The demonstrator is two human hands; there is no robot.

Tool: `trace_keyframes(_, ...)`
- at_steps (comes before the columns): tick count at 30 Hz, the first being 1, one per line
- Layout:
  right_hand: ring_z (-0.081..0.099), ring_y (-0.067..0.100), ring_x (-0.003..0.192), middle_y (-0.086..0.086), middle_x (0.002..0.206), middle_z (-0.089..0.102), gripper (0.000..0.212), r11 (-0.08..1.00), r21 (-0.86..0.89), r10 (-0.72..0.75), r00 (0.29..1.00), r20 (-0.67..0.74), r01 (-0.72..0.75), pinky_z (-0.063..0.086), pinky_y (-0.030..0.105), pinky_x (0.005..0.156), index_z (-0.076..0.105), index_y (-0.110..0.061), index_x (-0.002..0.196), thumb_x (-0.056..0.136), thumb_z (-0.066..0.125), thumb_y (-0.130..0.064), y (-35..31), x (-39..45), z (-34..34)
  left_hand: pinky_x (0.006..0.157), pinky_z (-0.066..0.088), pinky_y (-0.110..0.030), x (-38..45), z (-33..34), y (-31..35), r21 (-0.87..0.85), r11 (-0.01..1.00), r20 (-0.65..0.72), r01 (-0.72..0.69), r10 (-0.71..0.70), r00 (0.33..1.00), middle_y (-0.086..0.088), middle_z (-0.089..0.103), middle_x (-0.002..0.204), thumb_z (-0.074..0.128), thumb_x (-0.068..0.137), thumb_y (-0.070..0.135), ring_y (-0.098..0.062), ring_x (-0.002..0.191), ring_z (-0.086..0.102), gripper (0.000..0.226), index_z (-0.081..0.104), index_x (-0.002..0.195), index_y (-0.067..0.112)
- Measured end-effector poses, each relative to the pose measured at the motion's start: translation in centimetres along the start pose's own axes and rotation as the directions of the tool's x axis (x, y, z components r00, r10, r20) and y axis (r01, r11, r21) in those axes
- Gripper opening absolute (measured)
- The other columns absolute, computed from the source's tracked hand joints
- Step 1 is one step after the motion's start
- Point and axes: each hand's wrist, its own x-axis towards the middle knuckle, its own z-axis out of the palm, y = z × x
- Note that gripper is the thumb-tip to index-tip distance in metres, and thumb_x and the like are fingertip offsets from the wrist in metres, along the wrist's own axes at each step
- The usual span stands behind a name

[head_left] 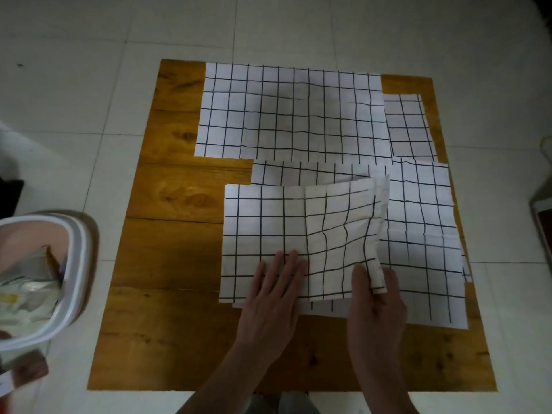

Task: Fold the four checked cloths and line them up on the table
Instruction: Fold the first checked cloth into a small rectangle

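The fingers point(363, 274) of the right hand point(377, 297) curl round the near right corner of the front cloth point(298, 234), pinching that corner with the thumb on top and lifting the cloth's right edge off the layer beneath. The fingers of the left hand point(273, 289) lie straight and close together, pressed flat on the near edge of the same cloth, just left of the pinching hand. Both forearms come in from the near edge of the wooden table point(167, 264).

Taking the front cloth as the landmark: it is white with a black grid, lies flat on its left half and bows upward on its right. Directly beneath and to the right of it spreads a wider checked cloth point(424, 234), which reaches the table's right edge. Beyond the front cloth, at the far side of the table, a large checked cloth point(286, 115) lies open and flat. To the right of that one, beyond the wide cloth, a small narrow checked piece point(409, 124) shows, partly tucked under its neighbour.

Well to the left of the front cloth, off the table, stands a white-rimmed bin point(74, 264) with crumpled wrappers inside. Pale floor tiles point(89, 70) surround the table.
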Motion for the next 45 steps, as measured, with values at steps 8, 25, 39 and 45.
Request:
trace_keyframes(8,0.047,0.02,0.137,-0.007,0.153,0.04,0.045,0.904,-0.192,-0.345,0.918,0.197,0.381,0.048,0.026,0.105,0.046,-0.025,0.152,0.11,0.037,-0.04,-1.1,-2.7,3.7,0.126,0.017,-0.047,-1.8,-1.4,-2.1,-0.12,0.986,-0.088,0.12,-0.131,0.988,-0.007,0.015,0.175,0.019,0.112,0.041,-0.025,0.161,0.013,0.06,0.021,0.166,0.013)
trace_keyframes(25,0.006,0.009,0.159,-0.006,0.171,0.018,0.055,0.717,-0.37,-0.232,0.703,0.672,0.591,0.02,0.042,0.127,0.026,-0.026,0.162,0.109,0.028,-0.04,5.3,-3.0,11.0,0.121,0.034,-0.048,-5.0,-1.1,-6.0,-0.289,0.91,-0.229,0.297,-0.367,0.902,-0.01,0.045,0.16,0.042,0.106,0.031,-0.02,0.15,0.032,0.058,0.03,0.159,0.012)
trace_keyframes(39,0.014,0.012,0.157,-0.007,0.168,0.028,0.058,0.822,-0.389,-0.149,0.816,0.559,0.416,0.016,0.045,0.127,0.034,-0.03,0.159,0.104,0.03,-0.05,2.8,0.4,8.6,0.12,0.033,-0.051,-5.8,-1.1,-7.1,-0.246,0.943,-0.201,0.222,-0.274,0.94,-0.013,0.033,0.166,0.04,0.101,0.038,-0.027,0.15,0.033,0.059,0.042,0.157,0.018)
trace_keyframes(45,0.04,0.021,0.136,0.002,0.15,0.047,0.059,0.884,-0.435,-0.022,0.944,0.329,0.172,0.032,0.031,0.103,0.038,-0.022,0.156,0.101,0.059,-0.028,1.9,4.4,8.1,0.119,0.033,-0.047,-5.2,-1.1,-7.2,-0.199,0.95,-0.203,0.243,-0.282,0.938,-0.012,0.037,0.164,0.032,0.109,0.048,-0.028,0.149,0.037,0.058,0.047,0.155,0.016)
